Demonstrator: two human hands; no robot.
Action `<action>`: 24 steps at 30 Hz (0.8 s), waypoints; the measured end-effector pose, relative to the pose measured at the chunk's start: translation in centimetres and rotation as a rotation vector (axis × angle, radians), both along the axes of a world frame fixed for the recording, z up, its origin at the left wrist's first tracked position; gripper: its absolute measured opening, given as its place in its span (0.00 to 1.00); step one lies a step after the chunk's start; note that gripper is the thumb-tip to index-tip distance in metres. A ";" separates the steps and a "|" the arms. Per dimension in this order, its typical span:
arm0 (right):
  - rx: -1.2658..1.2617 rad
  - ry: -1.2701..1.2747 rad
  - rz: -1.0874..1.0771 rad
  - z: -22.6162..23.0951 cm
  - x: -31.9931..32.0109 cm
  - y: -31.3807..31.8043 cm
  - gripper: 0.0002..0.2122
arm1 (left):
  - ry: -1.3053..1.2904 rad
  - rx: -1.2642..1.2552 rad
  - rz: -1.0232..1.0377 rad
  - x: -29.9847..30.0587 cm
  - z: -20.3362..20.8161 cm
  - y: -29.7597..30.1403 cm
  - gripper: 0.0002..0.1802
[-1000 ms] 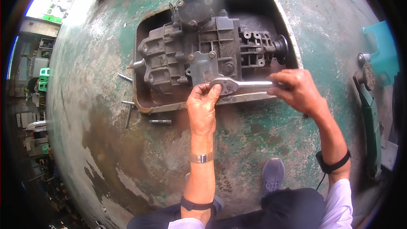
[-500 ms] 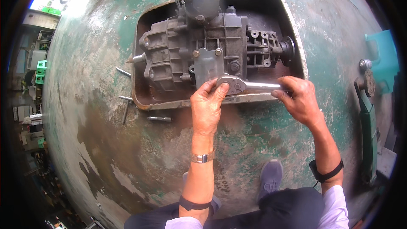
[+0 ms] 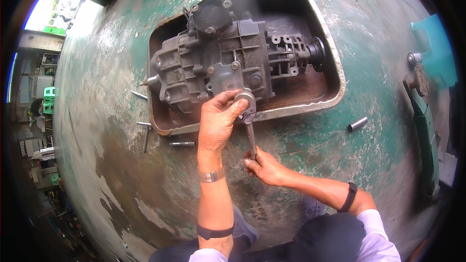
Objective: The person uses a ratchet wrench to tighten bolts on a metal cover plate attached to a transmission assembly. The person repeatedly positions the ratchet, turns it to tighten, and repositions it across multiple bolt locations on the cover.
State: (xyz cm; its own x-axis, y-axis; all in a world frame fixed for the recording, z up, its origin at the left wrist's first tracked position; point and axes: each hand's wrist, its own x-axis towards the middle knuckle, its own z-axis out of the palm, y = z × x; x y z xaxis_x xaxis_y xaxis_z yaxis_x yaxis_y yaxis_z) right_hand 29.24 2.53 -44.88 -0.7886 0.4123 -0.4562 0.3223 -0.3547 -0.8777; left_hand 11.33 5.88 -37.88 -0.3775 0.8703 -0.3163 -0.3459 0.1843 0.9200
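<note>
A ratchet wrench (image 3: 250,133) reaches from the near side of a grey gearbox (image 3: 189,63) toward me. My left hand (image 3: 217,121) is closed round the ratchet's head, thumb on top, beside a flat metal cover plate (image 3: 227,78) with bolts at its upper corners. What the ratchet's head sits on is hidden beneath it. Lower down, my right hand (image 3: 264,166) grips the end of the handle, which points back at my body. The gearbox lies in a rusty metal tray (image 3: 310,103), its round flange (image 3: 318,54) toward the right end.
On the floor left of the tray lie a T-shaped bar (image 3: 145,136), a short extension bar (image 3: 182,144) and another rod (image 3: 139,95). A metal socket tube (image 3: 357,124) rests to the right. Farther right stand a green floor jack (image 3: 427,140) and a turquoise plastic stool (image 3: 434,51).
The ratchet handle has swung from pointing right to pointing toward me, my right hand moving with it. My left hand stays on the head. The view has shifted somewhat.
</note>
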 end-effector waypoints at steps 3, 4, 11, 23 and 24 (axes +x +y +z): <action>0.043 -0.099 0.093 0.9 2.8 3.0 0.13 | 0.042 0.015 0.008 0.1 0.2 -0.1 0.14; 0.107 -0.143 0.100 1.4 3.5 3.9 0.12 | 0.037 0.025 0.030 0.3 0.1 -0.2 0.14; 0.786 -0.232 -0.044 7.1 7.8 12.9 0.14 | -0.075 0.128 0.240 2.6 -0.7 -0.3 0.10; 1.301 -0.219 0.111 12.2 4.2 23.3 0.14 | -0.120 0.136 0.341 3.7 -1.8 -0.3 0.12; 1.261 -0.253 0.125 11.5 4.9 22.7 0.15 | -0.074 0.124 0.334 3.6 -1.9 -0.3 0.13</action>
